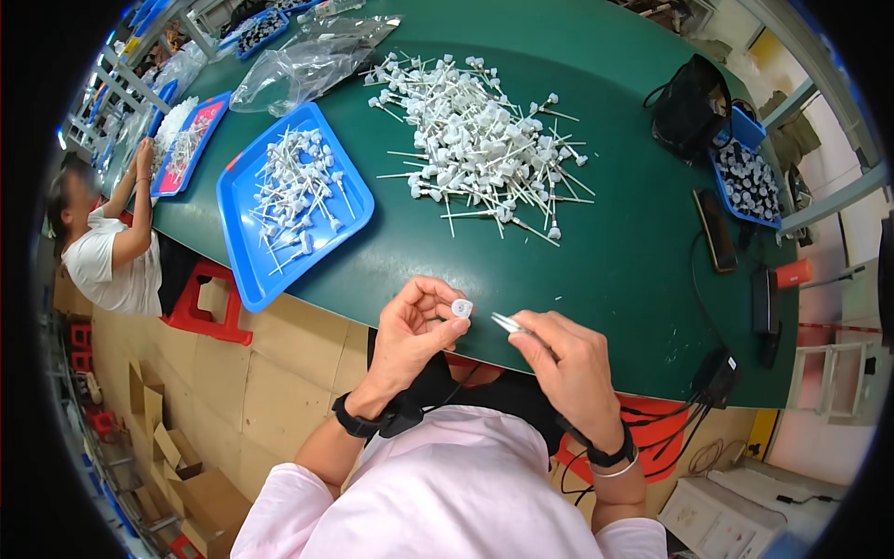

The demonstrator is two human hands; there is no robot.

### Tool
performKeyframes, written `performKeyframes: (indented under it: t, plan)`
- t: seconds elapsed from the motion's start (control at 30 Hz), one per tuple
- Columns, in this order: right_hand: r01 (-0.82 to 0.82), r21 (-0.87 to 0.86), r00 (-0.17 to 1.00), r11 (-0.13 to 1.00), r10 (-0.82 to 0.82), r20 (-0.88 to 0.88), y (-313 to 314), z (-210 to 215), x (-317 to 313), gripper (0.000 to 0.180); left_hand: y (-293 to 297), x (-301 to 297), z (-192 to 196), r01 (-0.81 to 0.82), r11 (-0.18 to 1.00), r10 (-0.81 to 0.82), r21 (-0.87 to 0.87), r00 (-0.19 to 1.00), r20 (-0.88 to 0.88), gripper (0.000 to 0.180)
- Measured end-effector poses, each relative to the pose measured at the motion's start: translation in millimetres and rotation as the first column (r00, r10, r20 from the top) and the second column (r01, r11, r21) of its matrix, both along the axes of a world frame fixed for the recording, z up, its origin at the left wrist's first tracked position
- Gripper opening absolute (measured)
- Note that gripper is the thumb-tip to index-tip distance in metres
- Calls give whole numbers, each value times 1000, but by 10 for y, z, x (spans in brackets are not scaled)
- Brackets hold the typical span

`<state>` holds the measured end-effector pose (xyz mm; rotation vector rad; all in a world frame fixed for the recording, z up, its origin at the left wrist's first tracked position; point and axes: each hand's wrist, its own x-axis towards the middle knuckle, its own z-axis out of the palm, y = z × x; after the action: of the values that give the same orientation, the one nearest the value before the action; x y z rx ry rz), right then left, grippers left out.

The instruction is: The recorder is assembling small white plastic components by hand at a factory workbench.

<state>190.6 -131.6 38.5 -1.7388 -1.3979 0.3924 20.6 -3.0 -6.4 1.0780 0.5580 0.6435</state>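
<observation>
Between the fingertips of my left hand (416, 328) is a small white plastic part (462, 308), its round face turned up. My right hand (570, 359) is closed around metal tweezers (506, 323), whose tips point left, a short gap from the part. Both hands are over the near edge of the green table (633, 279). Beyond them lies a large heap of white plastic parts with thin stems (484, 140). To the left, a blue tray (244, 279) holds more of the same stemmed parts.
Clear plastic bags (307, 65) lie behind the tray. On the right are a black bag (691, 110), a blue tray of dark parts (778, 210), a phone (713, 231) and cables. A person (112, 247) works at the far left beside a red stool (207, 303). Cardboard boxes (209, 503) stand below.
</observation>
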Motion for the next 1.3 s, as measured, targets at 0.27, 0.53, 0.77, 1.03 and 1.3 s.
performKeyframes:
  t: [0.27,0.53,0.77,1.03,1.3]
  plan:
    - [9,26,998,1000,-10,56,37,-119,-239,16,-169,64,-91,-100,825,217,557,965,-148,29]
    - [24,-28,990,999,-20,139,36,-122,-233,13,-206,60,-66,-75,805,249,589,943,-221,24]
    - [64,-29,971,998,-55,233,-2,-44,-285,15,-217,74,-124,-92,787,267,610,942,-203,24]
    - [91,-31,942,995,-76,327,20,-76,-351,16,-268,124,-65,-24,679,309,734,916,-256,27]
    - [122,-18,902,992,-103,420,32,-114,-391,16,-274,140,-70,2,628,329,778,905,-268,28]
